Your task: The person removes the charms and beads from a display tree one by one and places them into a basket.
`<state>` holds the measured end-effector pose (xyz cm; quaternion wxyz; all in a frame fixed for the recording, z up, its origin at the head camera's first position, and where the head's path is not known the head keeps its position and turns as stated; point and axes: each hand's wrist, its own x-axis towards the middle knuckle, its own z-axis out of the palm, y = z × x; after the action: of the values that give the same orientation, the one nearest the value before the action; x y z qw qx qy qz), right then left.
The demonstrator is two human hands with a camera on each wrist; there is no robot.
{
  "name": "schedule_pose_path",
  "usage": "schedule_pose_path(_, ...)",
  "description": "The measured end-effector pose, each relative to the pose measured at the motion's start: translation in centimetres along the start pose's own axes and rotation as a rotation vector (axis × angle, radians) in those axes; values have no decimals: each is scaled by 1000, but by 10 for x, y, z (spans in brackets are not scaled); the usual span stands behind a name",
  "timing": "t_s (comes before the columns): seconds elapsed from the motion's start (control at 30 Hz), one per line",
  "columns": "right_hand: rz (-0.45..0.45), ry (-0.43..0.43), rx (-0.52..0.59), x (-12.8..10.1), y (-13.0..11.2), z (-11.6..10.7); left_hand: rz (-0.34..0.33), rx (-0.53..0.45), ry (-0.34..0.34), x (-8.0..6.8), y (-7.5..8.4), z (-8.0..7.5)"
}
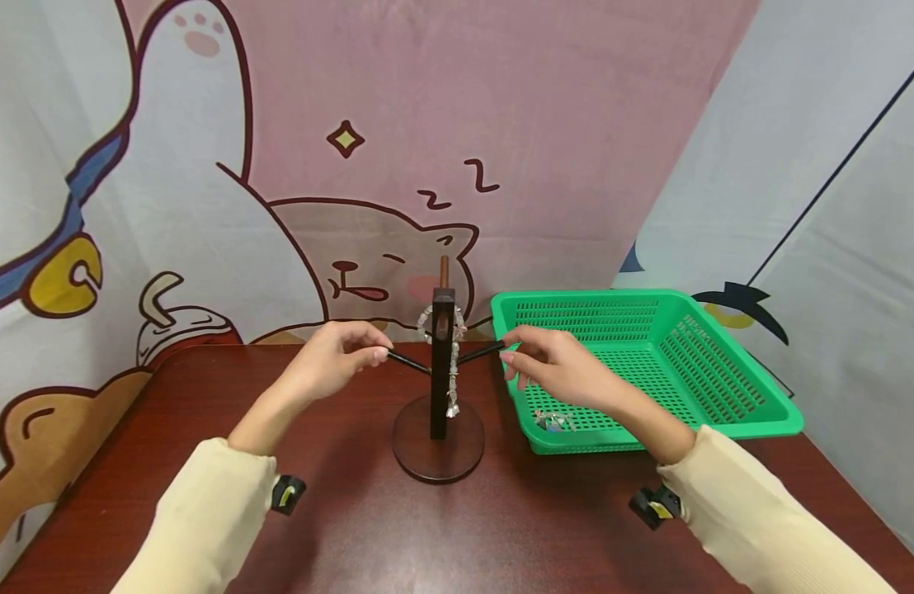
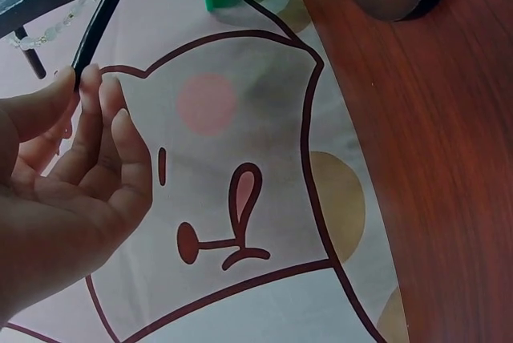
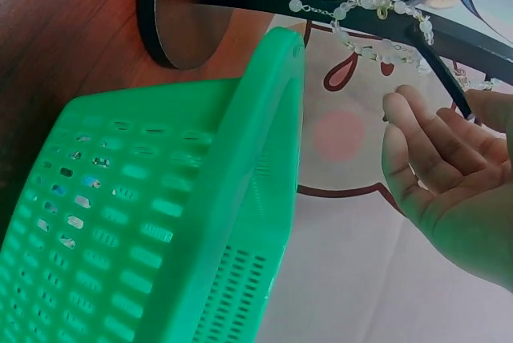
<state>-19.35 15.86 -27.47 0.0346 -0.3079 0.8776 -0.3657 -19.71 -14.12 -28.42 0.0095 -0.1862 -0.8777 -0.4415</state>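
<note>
A dark wooden jewelry stand (image 1: 439, 388) rises from a round base (image 1: 438, 466) on the table, with pegs sticking out on both sides. My left hand (image 1: 334, 359) pinches the tip of the left peg (image 1: 408, 360) between thumb and fingers. On the other side, thumb and index finger of my right hand (image 1: 561, 367) grip the end of the right peg (image 1: 481, 352), the other fingers loosely bent. A pale beaded bracelet (image 3: 373, 3) with a small dangling charm hangs on the right peg, close against the post.
To the right stands a green plastic basket (image 1: 724, 363) with slotted walls; a small heap of beaded jewelry (image 1: 555, 421) lies in its near left corner. Behind the table (image 1: 338, 511) hangs a cartoon-printed cloth (image 1: 576, 148).
</note>
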Motion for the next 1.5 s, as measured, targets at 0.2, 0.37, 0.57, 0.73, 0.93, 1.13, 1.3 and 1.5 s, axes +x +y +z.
schedule_pose_path(0.2, -2, 17, 11, 2, -2, 0, -3, 31, 48, 3, 1, 2)
schedule_pose_path(0.37, -20, 20, 9, 2, -5, 2, -40, 55, 107, 3, 4, 5)
schedule_pose_path(0.57, -24, 22, 0, 2, -5, 2, -59, 112, 124, 1, 8, 5)
schedule_pose_path(0.73, -24, 21, 3, 3, -5, 2, -19, 163, 187, -5, 21, 1)
schedule_pose_path(0.93, -22, 17, 4, 3, -4, 2, 128, 125, 217, -18, 58, -4)
schedule_pose_path(1.13, -24, 17, 7, 3, -4, 1, 313, 110, 245, -32, 91, 0)
schedule_pose_path(1.3, -17, 19, 4, 3, -5, 1, 386, 173, 298, -35, 101, 6)
schedule_pose_path(1.5, -16, 13, 12, 3, -4, 1, 441, 219, 355, -33, 99, 9)
